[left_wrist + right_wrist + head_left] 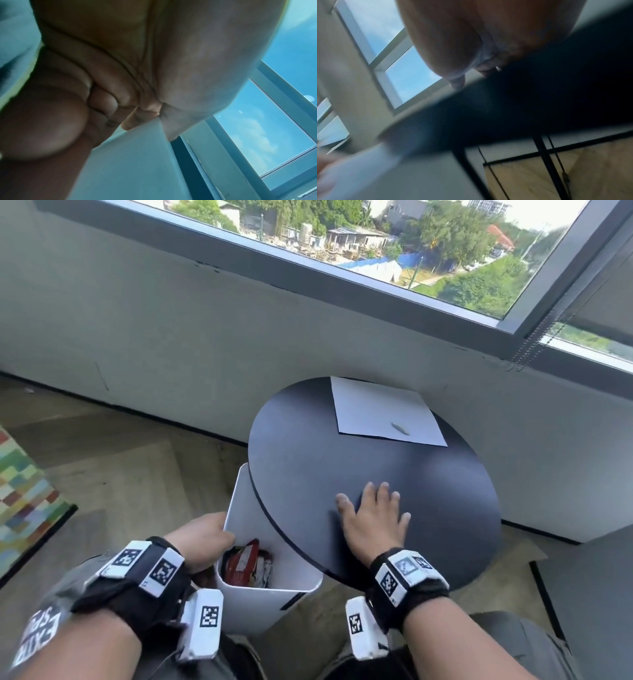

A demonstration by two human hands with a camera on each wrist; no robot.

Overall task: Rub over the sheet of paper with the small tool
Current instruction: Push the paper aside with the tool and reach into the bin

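Note:
A white sheet of paper (387, 412) lies flat at the far side of a round black table (308, 467). A small grey tool (400, 428) rests on the sheet near its front edge. My right hand (373, 515) lies flat on the near part of the tabletop, fingers straight and spread, well short of the sheet. My left hand (202, 539) grips the rim of a white bin (253, 522) beside the table; in the left wrist view its fingers (137, 119) curl over the bin's white edge (137, 155).
The white bin stands half under the table's left edge and holds red wrappers (245, 563). A grey wall and a window (376, 244) lie behind the table. A coloured rug (24, 494) covers the wooden floor at left. The table's black legs (546, 162) show beneath it.

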